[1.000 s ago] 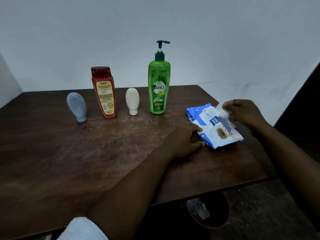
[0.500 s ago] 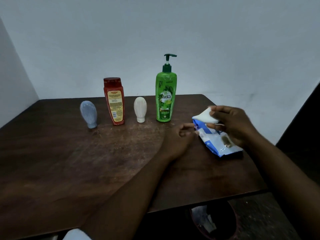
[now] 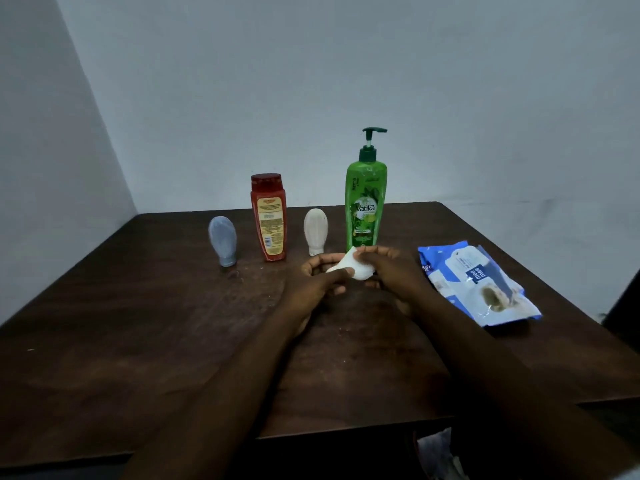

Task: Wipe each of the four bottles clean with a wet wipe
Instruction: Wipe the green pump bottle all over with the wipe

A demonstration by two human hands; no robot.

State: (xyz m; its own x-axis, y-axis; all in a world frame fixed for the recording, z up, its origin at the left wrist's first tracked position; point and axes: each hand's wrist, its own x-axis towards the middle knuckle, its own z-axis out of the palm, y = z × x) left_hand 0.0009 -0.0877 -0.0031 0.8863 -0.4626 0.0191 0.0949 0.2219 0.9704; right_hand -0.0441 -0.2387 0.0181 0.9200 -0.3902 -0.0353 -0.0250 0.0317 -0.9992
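Four bottles (image 3: pixel 366 206), one pack (image 3: pixel 474 278), two hands (image 3: pixel 311 285) pinching wipe (image 3: pixel 358 270).

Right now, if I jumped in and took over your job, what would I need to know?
Left hand and right hand both pinch one wet wipe between them, over the table, in front of the bottles.
Standing in a row, left to right: grey-blue bottle, red bottle, white bottle, green pump bottle. No hand touches any of them.
The wipe pack lies on the right.
Done: a wipe is out and in hand.
Left: wiping all four bottles, as far as I can tell.
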